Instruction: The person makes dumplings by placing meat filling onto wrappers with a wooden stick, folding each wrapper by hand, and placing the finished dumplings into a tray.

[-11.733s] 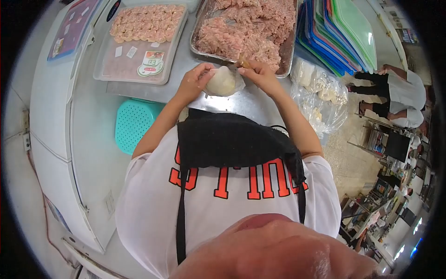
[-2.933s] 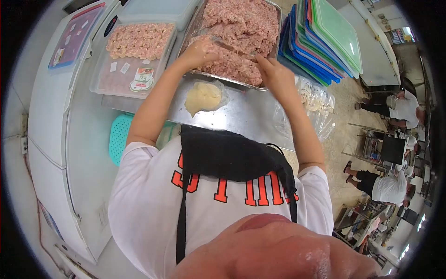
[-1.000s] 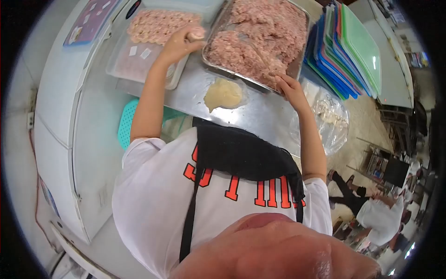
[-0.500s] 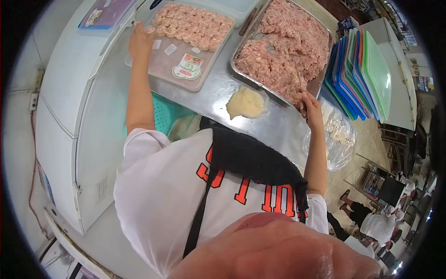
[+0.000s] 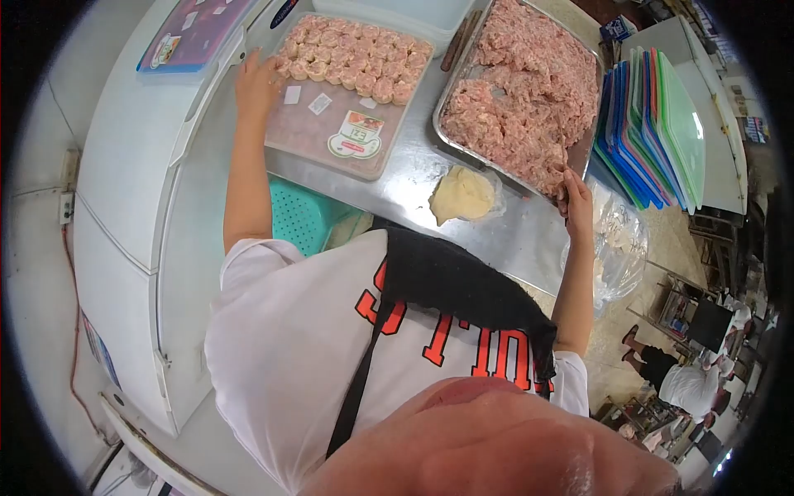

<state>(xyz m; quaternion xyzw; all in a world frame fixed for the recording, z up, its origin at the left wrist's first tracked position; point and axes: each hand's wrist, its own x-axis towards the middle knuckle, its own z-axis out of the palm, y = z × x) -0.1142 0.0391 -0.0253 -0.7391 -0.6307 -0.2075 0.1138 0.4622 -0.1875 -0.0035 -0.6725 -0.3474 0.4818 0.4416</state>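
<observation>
My left hand (image 5: 256,83) is at the left edge of a clear plastic container lid or tray (image 5: 331,124), its fingers curled beside the nearest dumplings. Open-topped meat dumplings (image 5: 356,54) fill its far half in close rows; labels show through the bare near half. My right hand (image 5: 576,205) is closed at the near right corner of a metal tray (image 5: 438,124) heaped with minced meat (image 5: 529,91), with something dark at its fingertips. What either hand grips is hidden by the fingers. Between the two trays, a pale yellow pile of thin dough (image 5: 461,195) lies on plastic.
Colourful plastic lids (image 5: 649,124) stand stacked at the right. Beside my right forearm lies a clear plastic bag (image 5: 619,252) with pale contents. A teal perforated basket (image 5: 302,217) sits below the table edge. A white freezer (image 5: 116,190) borders the left. Another person (image 5: 691,388) stands far right.
The whole view has shifted, so the table and trays appear further right and slightly lower. Both hands stay at their trays, the left fingers close against the dumplings.
</observation>
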